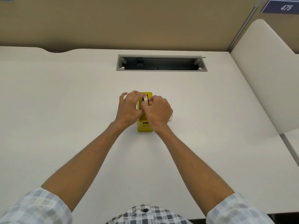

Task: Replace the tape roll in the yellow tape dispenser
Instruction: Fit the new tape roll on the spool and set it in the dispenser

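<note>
**Roll at the dispenser, both hands on it**

Dispenser (144,125) sits mid-desk (64,102), long axis running away from the person. Roll (145,99) stands on edge in the cradle at the far end. Left hand (128,109) curls around the roll's left side, index lifted clear. Right hand (157,110) pinches the roll from the right, knuckles up. Both forearms reach straight out, wrists close together, thumbs nearly touching.

Handling guess: roll is light and stiff, outer face tacky, so hold by the side faces or the core. Dispenser base looks weighted and should stay put. Can't tell if the roll is fully seated.
</note>
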`<state>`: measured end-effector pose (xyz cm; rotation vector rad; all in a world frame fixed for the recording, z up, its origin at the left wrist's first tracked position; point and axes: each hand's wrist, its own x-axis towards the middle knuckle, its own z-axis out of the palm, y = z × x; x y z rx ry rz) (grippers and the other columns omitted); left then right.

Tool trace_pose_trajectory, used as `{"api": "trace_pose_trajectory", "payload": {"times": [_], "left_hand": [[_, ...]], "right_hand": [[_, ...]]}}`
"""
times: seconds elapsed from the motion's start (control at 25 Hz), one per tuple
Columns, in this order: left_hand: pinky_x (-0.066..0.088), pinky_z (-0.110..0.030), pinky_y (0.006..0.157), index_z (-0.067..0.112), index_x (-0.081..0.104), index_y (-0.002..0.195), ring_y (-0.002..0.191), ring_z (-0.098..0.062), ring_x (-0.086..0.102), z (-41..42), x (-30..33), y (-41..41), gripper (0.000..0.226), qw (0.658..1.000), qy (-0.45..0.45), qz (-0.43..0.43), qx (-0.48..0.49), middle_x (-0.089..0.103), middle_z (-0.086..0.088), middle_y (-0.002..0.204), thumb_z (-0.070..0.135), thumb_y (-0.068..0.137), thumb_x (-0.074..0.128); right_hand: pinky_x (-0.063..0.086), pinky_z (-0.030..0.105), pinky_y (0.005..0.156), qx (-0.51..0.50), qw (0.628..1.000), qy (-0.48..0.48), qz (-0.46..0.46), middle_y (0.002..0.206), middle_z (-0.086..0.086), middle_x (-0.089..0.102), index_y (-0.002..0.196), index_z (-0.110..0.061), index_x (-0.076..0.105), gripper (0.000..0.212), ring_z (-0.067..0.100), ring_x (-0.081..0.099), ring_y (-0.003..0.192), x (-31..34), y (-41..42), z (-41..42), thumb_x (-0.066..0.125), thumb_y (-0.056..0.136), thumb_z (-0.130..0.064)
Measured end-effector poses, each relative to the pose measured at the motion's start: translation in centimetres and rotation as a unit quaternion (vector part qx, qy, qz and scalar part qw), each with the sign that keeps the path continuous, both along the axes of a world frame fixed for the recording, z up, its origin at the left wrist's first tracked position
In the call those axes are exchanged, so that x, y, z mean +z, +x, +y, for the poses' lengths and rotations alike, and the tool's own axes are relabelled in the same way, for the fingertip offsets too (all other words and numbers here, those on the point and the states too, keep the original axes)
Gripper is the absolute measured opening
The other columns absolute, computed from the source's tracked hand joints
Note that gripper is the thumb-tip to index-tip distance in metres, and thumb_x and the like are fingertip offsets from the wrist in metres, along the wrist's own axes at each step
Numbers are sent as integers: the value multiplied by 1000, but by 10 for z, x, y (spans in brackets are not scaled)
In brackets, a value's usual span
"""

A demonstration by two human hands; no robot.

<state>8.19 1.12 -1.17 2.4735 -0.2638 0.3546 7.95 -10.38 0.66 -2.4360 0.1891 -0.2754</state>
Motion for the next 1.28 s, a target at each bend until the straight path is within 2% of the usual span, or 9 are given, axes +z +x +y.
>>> {"api": "trace_pose_trajectory", "payload": {"times": [0.48,0.68,0.8,0.92,1.08,1.28], "left_hand": [[20,-45,109,21,66,110,126,-18,47,6,-3,11,37,998,33,31,-32,68,5,118,31,77,55],[22,-45,108,20,65,111,128,-20,45,6,-5,9,37,998,38,35,-41,66,4,120,21,74,62],[28,-46,106,16,63,116,128,-22,44,5,-4,5,44,998,36,32,-45,63,1,125,20,72,59],[30,-45,106,15,62,120,130,-22,43,5,-3,3,45,998,28,40,-44,61,1,128,27,77,57],[29,-43,107,15,59,124,133,-20,40,6,-4,0,48,997,36,54,-48,60,1,131,38,82,55],[35,-47,107,16,60,123,132,-22,43,8,-6,1,37,997,32,50,-46,62,0,128,29,88,60]], "right_hand": [[38,31,59,10,999,-43,25,81,0,68,83,-16,68,27,22,61,78,-4,6,1,61,81,-42],[44,31,62,36,999,-14,2,87,-2,65,92,-17,66,35,17,59,77,-8,2,-7,67,78,-49],[45,30,60,77,996,1,-33,89,-2,63,98,-17,65,28,17,58,76,-11,-5,-13,65,82,-41],[47,29,61,104,993,-3,-61,96,-3,64,104,-20,67,24,16,61,81,-17,-13,-18,59,88,-36],[41,23,60,128,989,-21,-77,102,-5,66,107,-21,70,24,14,62,85,-21,-19,-24,58,91,-35],[37,25,63,165,980,-60,-92,108,2,67,110,-16,70,24,20,63,92,-21,-25,-27,54,93,-24]]}}
